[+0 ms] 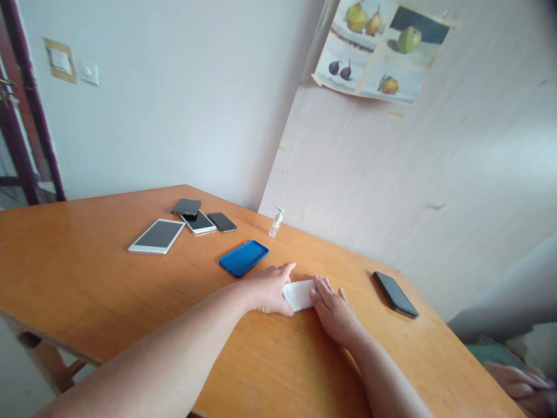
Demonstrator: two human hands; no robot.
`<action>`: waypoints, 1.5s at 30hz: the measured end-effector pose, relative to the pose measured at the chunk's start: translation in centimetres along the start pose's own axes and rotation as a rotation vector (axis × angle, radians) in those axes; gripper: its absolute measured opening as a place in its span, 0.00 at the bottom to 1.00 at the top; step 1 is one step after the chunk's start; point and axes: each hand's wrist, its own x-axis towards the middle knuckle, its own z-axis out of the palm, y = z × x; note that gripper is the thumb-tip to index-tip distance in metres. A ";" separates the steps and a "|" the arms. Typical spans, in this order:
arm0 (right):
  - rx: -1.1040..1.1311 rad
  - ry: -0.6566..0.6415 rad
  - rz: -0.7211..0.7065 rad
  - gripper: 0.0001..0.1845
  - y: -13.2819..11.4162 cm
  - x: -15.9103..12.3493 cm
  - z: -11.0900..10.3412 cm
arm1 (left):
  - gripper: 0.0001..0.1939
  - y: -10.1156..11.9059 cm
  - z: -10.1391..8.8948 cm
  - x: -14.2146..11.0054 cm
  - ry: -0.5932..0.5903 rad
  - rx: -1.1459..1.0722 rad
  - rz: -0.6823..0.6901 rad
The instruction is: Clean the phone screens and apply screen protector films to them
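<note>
A small, flat, white rectangular piece (299,295), looking like a folded tissue or cloth, lies low over the wooden table (270,371) between my hands. My left hand (272,290) is closed on its left end, thumb at the near side and index finger pointing past the far side. From the right, my right hand (333,307) has its fingers pressed together over the other end, covering it. Just beyond my left hand lies a blue phone case (244,259), hollow side up. A clear pump bottle (275,223) stands upright behind it.
Left of the case lie a white tablet (157,236), a white-edged phone (199,222), a small dark phone (222,222) and a dark flat device (186,206) overlapping the white-edged phone. A black phone (395,294) rests near the right table edge. Walls border the far side.
</note>
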 end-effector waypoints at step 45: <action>0.058 0.326 0.100 0.07 2.9 -0.3 -0.6 | 0.51 -0.8 0.7 0.4 0.024 -0.030 0.060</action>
